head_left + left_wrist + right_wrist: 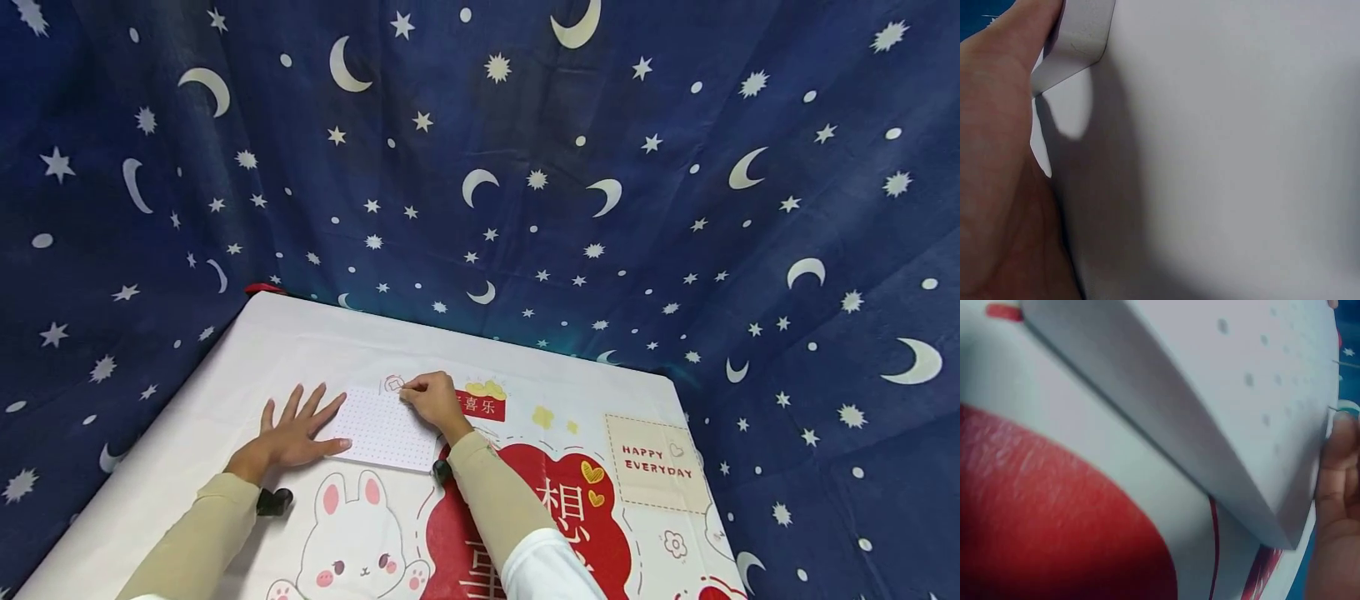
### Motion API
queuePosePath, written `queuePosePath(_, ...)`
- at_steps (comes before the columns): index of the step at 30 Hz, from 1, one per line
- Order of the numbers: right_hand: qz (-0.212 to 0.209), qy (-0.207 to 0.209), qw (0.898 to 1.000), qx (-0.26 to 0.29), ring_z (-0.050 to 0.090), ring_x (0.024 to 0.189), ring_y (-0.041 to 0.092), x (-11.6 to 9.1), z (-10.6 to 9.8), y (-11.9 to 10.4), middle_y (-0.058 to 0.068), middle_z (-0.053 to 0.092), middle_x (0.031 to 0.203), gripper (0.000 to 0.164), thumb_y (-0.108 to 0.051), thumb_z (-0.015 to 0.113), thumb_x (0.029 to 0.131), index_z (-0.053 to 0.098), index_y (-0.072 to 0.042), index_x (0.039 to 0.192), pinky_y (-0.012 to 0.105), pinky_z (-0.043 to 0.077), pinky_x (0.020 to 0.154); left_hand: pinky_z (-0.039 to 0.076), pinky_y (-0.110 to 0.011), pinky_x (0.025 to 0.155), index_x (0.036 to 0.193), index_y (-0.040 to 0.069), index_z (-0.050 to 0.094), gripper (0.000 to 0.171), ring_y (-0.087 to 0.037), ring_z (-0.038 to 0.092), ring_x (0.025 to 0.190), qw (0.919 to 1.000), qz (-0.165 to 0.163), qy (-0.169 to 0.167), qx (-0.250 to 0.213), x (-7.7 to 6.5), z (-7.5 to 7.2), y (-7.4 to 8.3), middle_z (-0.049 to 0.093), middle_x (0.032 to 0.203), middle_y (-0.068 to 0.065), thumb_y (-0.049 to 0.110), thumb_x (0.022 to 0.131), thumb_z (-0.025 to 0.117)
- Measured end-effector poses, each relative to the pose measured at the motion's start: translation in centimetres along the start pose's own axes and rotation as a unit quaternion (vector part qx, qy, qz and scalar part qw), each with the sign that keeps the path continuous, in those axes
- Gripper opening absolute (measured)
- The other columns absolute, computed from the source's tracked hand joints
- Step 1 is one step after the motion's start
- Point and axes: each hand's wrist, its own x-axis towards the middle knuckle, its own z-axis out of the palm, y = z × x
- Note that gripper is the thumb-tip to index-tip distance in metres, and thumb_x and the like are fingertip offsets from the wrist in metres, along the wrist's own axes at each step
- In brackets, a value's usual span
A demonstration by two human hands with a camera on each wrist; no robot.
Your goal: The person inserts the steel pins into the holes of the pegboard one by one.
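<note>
A thick white board (382, 433) with rows of small dark holes lies on the table. My left hand (292, 437) has its fingers spread at the board's left edge, thumb and index finger touching it. In the left wrist view the thumb side of the left hand (997, 150) lies against the board's side (1079, 47). At the far edge, my right hand (435, 404) pinches a thin, pin-like piece (1335, 410), mostly hidden by the fingertips. Another thin pin (1349, 364) stands near the board's far edge.
The white tablecloth (315, 333) carries printed pictures, among them a rabbit (352, 542) and a red patch with characters (592, 542). A dark blue curtain (525, 100) with moons and stars hangs behind the table and at its sides.
</note>
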Motion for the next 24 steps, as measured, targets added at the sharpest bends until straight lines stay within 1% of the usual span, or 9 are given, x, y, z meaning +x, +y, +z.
queuePosePath(4,0.026,0.01,0.999,0.035,0.061,0.07,0.004,-0.8,-1.8,0.8,0.002,0.076,0.083,0.007,-0.015,0.076,0.086,0.081,-0.011,0.089,0.02,0.053,0.064,-0.026,-0.072,0.107,0.157,0.032,0.023,0.092,-0.048,-0.016,0.15,0.9999,0.009,0.001,-0.009,-0.3,0.3,0.0,0.002,0.167,-0.017,0.072,0.082,0.057)
queuePosePath(7,0.04,0.029,0.997,0.055,0.06,0.066,0.006,-1.2,-3.8,1.6,0.005,0.075,0.082,0.007,-0.012,0.076,0.086,0.08,-0.008,0.09,0.021,0.053,0.059,-0.025,-0.073,0.107,0.157,0.029,0.023,0.093,-0.049,-0.015,0.15,1.0,0.007,-0.002,-0.004,-0.4,-0.1,0.2,0.002,0.167,-0.017,0.072,0.083,0.057)
queuePosePath(9,0.041,0.041,0.997,0.057,0.059,0.066,0.008,-1.5,-5.3,2.3,0.008,0.076,0.082,0.008,-0.011,0.076,0.085,0.08,-0.006,0.089,0.022,0.053,0.059,-0.024,-0.073,0.107,0.157,0.026,0.023,0.094,-0.05,-0.014,0.15,1.0,0.004,-0.003,0.005,-0.4,-0.5,0.3,0.002,0.167,-0.018,0.072,0.083,0.057)
queuePosePath(12,0.043,0.056,0.997,0.038,0.062,0.074,0.01,-2.1,-7.4,3.5,0.009,0.077,0.087,0.008,-0.012,0.077,0.085,0.08,-0.006,0.089,0.025,0.055,0.065,-0.023,-0.074,0.107,0.158,0.025,0.022,0.095,-0.051,-0.013,0.15,0.9998,0.001,-0.005,0.017,-0.4,-1.1,0.3,0.001,0.166,-0.02,0.072,0.084,0.056)
queuePosePath(15,0.06,0.059,0.996,0.013,0.065,0.084,0.015,-3.0,-9.0,4.9,0.009,0.077,0.091,0.008,-0.014,0.077,0.085,0.08,-0.007,0.088,0.03,0.057,0.075,-0.022,-0.075,0.106,0.158,0.024,0.021,0.095,-0.052,-0.014,0.149,0.9997,-0.002,-0.01,0.022,-0.4,-1.2,0.3,0.0,0.166,-0.02,0.073,0.084,0.055)
queuePosePath(17,0.082,0.059,0.995,-0.007,0.064,0.091,0.017,-3.8,-9.7,5.8,0.008,0.076,0.094,0.009,-0.016,0.078,0.084,0.081,-0.008,0.088,0.033,0.057,0.08,-0.022,-0.076,0.106,0.158,0.024,0.02,0.096,-0.053,-0.014,0.149,0.9997,-0.002,-0.014,0.02,-0.5,-1.1,0.3,-0.001,0.166,-0.021,0.073,0.083,0.056)
queuePosePath(19,0.104,0.059,0.993,-0.023,0.062,0.094,0.018,-4.5,-10.1,6.7,0.006,0.076,0.096,0.009,-0.018,0.079,0.083,0.081,-0.01,0.087,0.032,0.056,0.079,-0.023,-0.076,0.105,0.158,0.023,0.021,0.096,-0.053,-0.014,0.148,0.9997,-0.003,-0.016,0.019,-0.5,-0.9,0.4,-0.001,0.166,-0.022,0.073,0.083,0.056)
queuePosePath(22,0.123,0.058,0.99,-0.027,0.058,0.092,0.017,-5.5,-10.3,7.5,0.006,0.074,0.097,0.01,-0.019,0.08,0.083,0.081,-0.011,0.087,0.028,0.055,0.072,-0.023,-0.076,0.105,0.158,0.022,0.02,0.097,-0.054,-0.015,0.148,0.9997,-0.003,-0.019,0.018,-0.5,-0.7,0.7,-0.001,0.165,-0.023,0.072,0.083,0.057)
queuePosePath(24,0.129,0.058,0.99,-0.018,0.059,0.084,0.017,-6.1,-10.3,7.7,0.008,0.074,0.094,0.01,-0.018,0.08,0.082,0.08,-0.009,0.086,0.027,0.053,0.064,-0.023,-0.076,0.104,0.158,0.022,0.02,0.096,-0.054,-0.015,0.148,0.9996,-0.001,-0.022,0.019,-0.4,-0.5,0.9,-0.001,0.165,-0.023,0.072,0.084,0.057)
